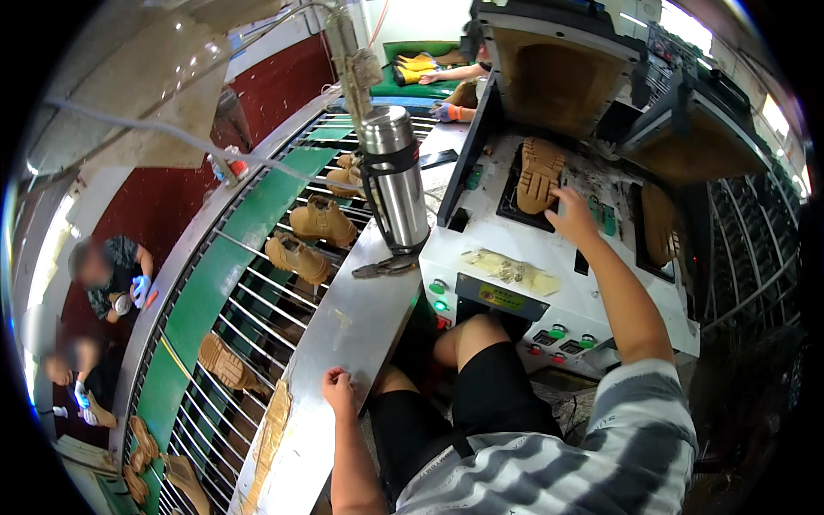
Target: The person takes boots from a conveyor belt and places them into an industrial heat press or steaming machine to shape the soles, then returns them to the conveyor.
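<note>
A tan boot lies sole up in a dark recess of the white machine's bed, under a raised lid. My right hand is at its near end, with fingertips closed on the edge of the sole. My left hand is over the metal ledge, its fingers curled in and nothing visible in them. To the right, a second tan boot sits in another recess below a second raised lid.
Tan boots stand on the roller conveyor at my left. A steel flask is on the ledge beside dark pliers. Green buttons are on the machine's front. Other people work at the far left and beyond the machine.
</note>
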Available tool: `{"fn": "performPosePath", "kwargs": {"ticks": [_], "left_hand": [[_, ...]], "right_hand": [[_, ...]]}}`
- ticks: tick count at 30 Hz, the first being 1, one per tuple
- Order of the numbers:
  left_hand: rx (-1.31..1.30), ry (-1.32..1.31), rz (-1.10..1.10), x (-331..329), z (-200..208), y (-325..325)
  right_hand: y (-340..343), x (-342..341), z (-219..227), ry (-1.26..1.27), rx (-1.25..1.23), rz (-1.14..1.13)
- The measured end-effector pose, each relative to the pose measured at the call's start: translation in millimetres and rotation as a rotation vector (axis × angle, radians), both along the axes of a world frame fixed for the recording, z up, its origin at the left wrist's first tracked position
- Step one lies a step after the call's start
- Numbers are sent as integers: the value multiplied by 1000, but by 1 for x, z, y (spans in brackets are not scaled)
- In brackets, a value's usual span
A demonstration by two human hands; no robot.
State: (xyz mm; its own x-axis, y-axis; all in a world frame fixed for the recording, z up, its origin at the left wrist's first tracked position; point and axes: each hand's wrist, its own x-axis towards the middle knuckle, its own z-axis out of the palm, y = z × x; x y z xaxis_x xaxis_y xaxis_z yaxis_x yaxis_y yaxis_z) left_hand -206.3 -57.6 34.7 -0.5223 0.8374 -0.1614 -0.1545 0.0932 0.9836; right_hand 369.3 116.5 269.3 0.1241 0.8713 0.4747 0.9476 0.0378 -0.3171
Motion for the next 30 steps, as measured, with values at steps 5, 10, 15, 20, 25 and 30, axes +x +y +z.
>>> {"fn": "performPosePath", "kwargs": {"ticks": [5,10,15,20,25,30], "left_hand": [[-13,-371,-191,115,24,28],[-60,-657,-482,225,104,87],[-76,-1061,-531,243,133,123],[-138,-783,-567,171,68,74],[-93,-684,-513,146,-29,-14],[-230,-245,-690,147,-15,-27]], "right_hand": [[-125,97,-25,-68,157,-217],[-193,156,-12,-24,220,-484],[-184,195,17,-18,112,-667],[-123,215,58,196,-367,-803],[-81,264,88,167,-732,-796],[-115,220,102,199,-298,-768]]}}
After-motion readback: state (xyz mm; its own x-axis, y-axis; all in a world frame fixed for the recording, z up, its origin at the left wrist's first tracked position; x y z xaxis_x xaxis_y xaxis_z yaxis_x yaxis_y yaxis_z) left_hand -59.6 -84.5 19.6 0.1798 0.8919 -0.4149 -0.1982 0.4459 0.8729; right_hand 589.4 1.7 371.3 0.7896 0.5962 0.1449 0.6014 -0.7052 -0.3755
